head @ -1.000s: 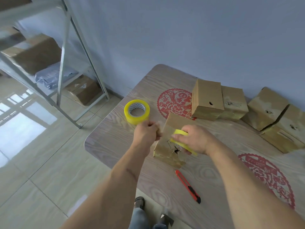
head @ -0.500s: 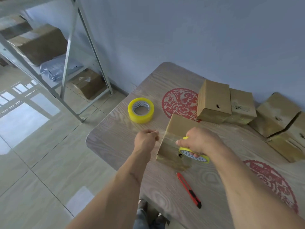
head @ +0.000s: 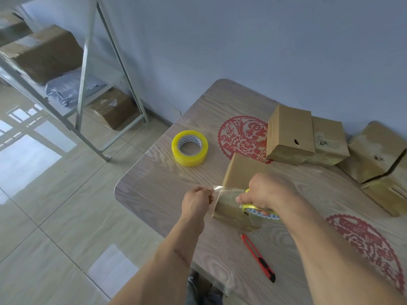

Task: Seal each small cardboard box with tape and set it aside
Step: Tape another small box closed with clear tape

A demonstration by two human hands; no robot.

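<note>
You are mid-taping: your left hand (head: 196, 200) pinches the clear tape end (head: 218, 188), and your right hand (head: 267, 193) grips the tape roll (head: 261, 212) against the cardboard box (head: 239, 190) near the box cutter (head: 258, 258). Next, probably press the strip down and cut it.

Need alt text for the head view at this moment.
A left hand pinches the free end of clear tape pulled from a yellow roll gripped by the right hand against a small cardboard box on a wooden table. A red utility knife lies nearby.
</note>
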